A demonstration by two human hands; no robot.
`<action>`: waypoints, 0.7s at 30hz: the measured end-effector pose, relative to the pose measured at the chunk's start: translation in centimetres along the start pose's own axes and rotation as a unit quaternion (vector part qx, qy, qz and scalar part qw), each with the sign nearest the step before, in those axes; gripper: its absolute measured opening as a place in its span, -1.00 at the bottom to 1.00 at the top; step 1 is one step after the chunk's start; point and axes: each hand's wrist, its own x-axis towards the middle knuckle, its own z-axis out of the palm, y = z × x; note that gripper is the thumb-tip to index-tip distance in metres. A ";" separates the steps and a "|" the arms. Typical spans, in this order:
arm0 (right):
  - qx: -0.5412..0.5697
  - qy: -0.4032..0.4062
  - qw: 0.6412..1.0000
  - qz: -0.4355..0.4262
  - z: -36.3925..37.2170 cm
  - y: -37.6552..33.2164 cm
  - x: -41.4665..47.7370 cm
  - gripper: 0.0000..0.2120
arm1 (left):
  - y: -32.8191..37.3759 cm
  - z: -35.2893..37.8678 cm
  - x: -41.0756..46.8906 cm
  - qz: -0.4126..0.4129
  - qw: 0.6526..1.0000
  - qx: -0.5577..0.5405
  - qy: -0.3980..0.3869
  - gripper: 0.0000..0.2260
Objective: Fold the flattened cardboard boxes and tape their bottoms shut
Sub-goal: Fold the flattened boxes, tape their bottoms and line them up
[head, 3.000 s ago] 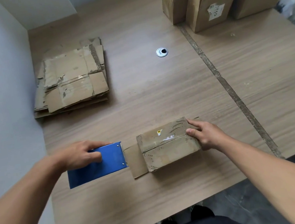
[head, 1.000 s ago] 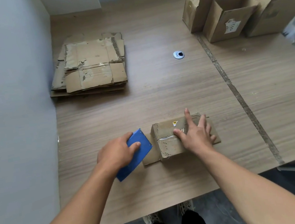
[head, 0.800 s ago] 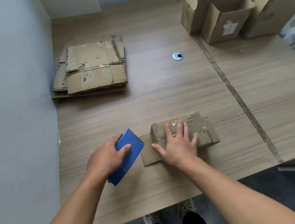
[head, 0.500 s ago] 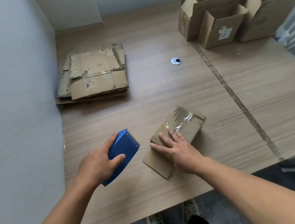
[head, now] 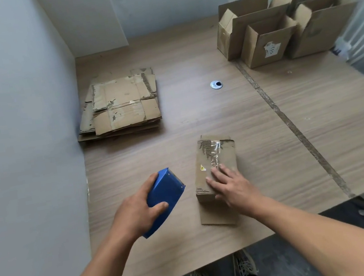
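A small folded cardboard box (head: 218, 156) lies bottom-up near the table's front edge, its long side pointing away from me, with shiny tape along its seam. One loose flap (head: 217, 214) sticks out flat toward me. My right hand (head: 230, 186) rests on the near half of the box with straight, spread fingers. My left hand (head: 137, 212) grips a blue tape dispenser (head: 164, 196), held just left of the box and apart from it. A stack of flattened cardboard boxes (head: 122, 104) lies at the back left.
Several assembled open boxes (head: 278, 30) stand at the back right corner. A round metal grommet (head: 216, 84) sits in the wooden table (head: 196, 117). A grey partition wall (head: 24, 136) runs along the left edge. A dark seam (head: 291, 127) crosses the tabletop on the right.
The box has been turned about a quarter turn under my right hand, from lying crosswise to pointing away from me. My left hand has kept the dispenser and drawn it slightly back.
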 end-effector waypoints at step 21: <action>0.423 0.094 0.901 -0.010 -9.8 -0.9 -1.6 -0.40 | 2.4 0.3 0.0 0.432 0.884 0.087 0.156 -0.46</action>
